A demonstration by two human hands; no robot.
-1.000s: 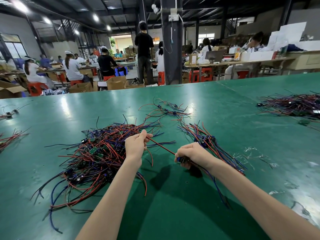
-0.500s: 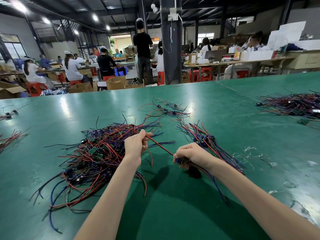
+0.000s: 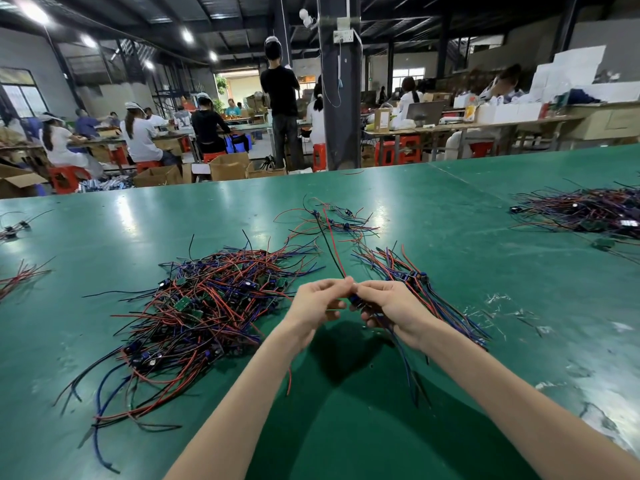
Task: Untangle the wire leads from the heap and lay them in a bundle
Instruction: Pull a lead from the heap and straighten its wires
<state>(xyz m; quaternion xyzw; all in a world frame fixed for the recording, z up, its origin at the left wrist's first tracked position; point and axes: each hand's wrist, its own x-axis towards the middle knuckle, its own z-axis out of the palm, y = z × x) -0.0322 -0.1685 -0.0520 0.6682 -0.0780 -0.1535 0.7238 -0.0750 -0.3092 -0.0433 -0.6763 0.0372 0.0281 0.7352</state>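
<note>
Fingers of your left hand [image 3: 317,303] and right hand [image 3: 389,306] pinch one wire lead [image 3: 337,254]. The bundle [image 3: 414,271] on the right is small; the heap [image 3: 207,299] is mostly unsorted.

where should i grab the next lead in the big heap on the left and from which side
Likely by one of the green boards lying on top of the heap, pinched from above. It sits exposed, while the loose wire ends at the rim run under other leads and would probably drag the tangle along.

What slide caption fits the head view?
Left hand and right hand hold one lead between heap and bundle on green table.
</note>
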